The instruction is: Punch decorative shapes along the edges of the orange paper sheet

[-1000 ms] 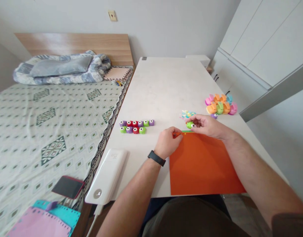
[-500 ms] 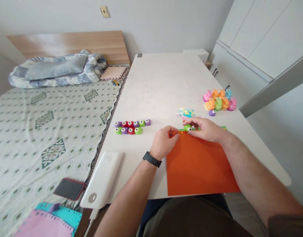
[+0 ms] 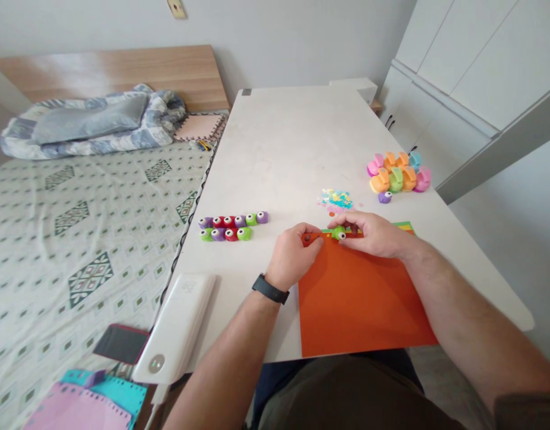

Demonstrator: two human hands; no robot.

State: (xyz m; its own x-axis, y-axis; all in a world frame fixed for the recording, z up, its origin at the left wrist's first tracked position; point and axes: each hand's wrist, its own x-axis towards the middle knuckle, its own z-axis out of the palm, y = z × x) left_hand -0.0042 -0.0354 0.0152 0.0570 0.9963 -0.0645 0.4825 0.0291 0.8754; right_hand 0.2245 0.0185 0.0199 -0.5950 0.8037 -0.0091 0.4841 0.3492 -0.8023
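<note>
Right hand [image 3: 377, 234] half-curled, pinching green punch [image 3: 337, 233]

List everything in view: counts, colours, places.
table: one, white, centre
orange sheet: one, orange, table's near side
green punch: one, green, at orange sheet's far edge
sheet edges: count unclear, green, yellow, past orange sheet
small punches: ten, purple, red, green, two rows, table's left
large punches: eight, pink, orange, green, blue, table's right
purple punch: one, purple, before large punches
paper bits: many, mixed, beyond orange sheet
power bank: one, white, table's near left
bed: one, patterned, left
smartphone: one, dark, on bed
punched sheets: two, pink, turquoise, lower left
quilt: one, blue-white, on bed
pillow: one, grey, on quilt
wristband: one, black, left wrist
left hand: one, bare, orange sheet's far-left corner
right hand: one, bare, around green punch
</note>
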